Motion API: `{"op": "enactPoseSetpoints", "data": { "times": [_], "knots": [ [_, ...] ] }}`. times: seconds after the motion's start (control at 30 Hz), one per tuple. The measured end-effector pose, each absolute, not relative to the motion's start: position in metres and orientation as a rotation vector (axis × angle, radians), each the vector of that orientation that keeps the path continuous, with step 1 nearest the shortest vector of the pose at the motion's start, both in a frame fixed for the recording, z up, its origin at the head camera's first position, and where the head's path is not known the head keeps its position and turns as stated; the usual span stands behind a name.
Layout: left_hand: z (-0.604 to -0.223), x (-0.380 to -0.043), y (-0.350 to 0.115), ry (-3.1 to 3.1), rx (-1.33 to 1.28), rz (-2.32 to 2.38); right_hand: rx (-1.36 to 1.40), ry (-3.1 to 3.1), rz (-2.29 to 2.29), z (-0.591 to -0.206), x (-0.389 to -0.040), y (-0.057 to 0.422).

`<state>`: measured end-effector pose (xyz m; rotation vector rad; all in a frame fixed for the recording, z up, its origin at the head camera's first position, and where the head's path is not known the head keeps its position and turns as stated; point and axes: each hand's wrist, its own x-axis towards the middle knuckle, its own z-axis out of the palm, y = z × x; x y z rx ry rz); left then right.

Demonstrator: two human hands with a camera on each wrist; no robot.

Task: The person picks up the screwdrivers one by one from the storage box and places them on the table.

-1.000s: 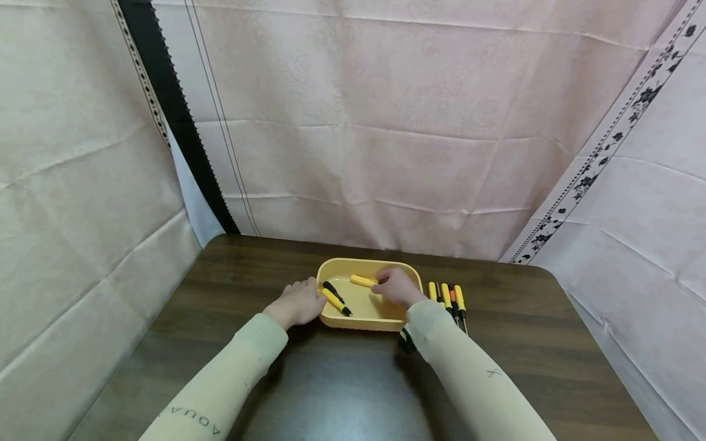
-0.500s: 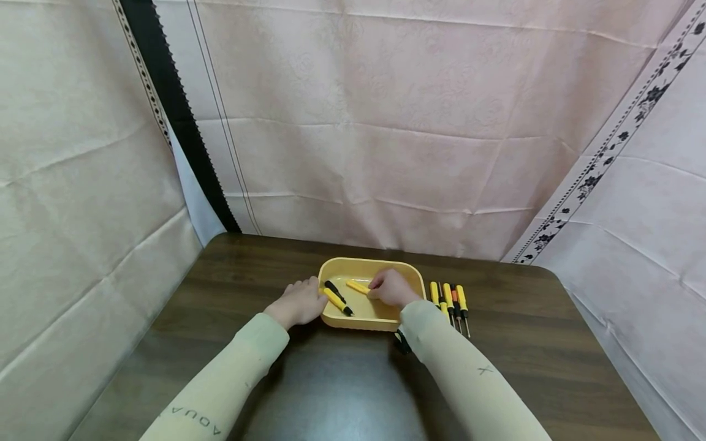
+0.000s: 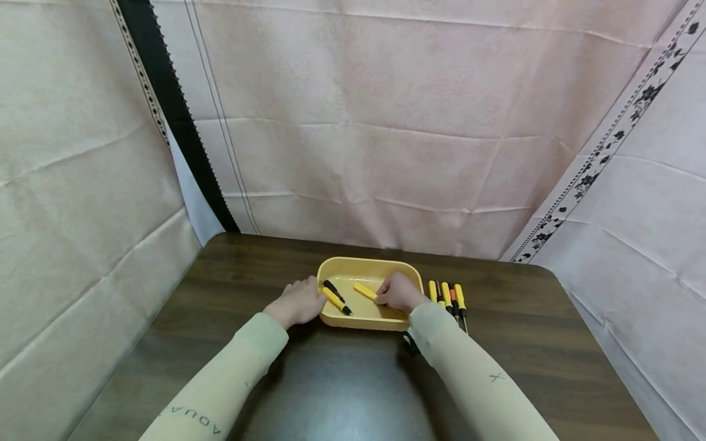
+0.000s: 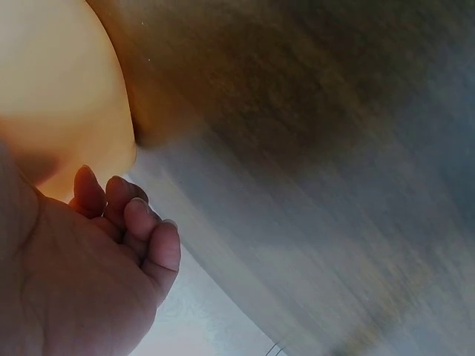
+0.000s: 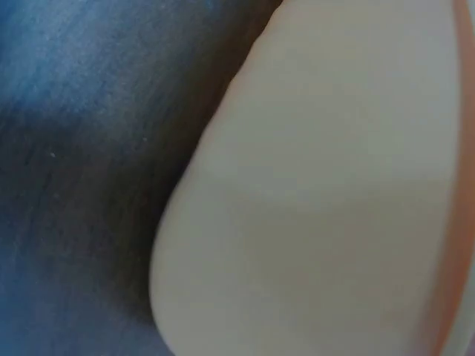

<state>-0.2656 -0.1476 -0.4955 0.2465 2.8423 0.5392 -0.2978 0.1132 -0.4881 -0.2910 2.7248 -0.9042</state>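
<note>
A yellow tray [image 3: 358, 323] stands near the table's far edge. My left hand [image 3: 298, 302] grips its left end; in the left wrist view the curled fingers [image 4: 165, 248] lie against the outer wall, while the thumb is hidden. Inside the tray my right hand [image 3: 401, 292] pinches a yellow-handled screwdriver [image 3: 364, 290], whose handle points to the far left. A yellow-and-black screwdriver [image 3: 335, 301] and a black-handled tool [image 3: 330, 286] lie at the tray's left end. Only the tray's outer wall [image 5: 312, 208] and rim show in the right wrist view, not the hand.
Several screwdrivers with yellow, black and red handles [image 3: 447, 297] lie side by side on the table, just right of the tray. The dark wooden table [image 3: 342, 386] meets pale cloth [image 3: 353, 153] behind it, with more cloth at both sides.
The right hand shifted slightly left, then back right, and the screwdriver's handle has turned to a steeper slant in the tray. My left hand has stayed at the tray's left end.
</note>
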Motion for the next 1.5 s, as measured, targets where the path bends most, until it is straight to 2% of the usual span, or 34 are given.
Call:
{"op": "enactPoseSetpoints", "data": {
  "times": [0.6,1.1,1.5],
  "knots": [
    [-0.497,-0.270,-0.147,2.834,0.210,0.591,-0.221,2.675,-0.916,-0.489,-0.306,0.117],
    [-0.499,-0.266,-0.145,2.825,0.186,0.590,-0.315,2.686,-0.878,-0.487,-0.299,0.106],
    [-0.496,-0.266,-0.149,2.832,0.190,0.554,-0.273,2.727,-0.762,-0.483,-0.298,0.091]
  ]
}}
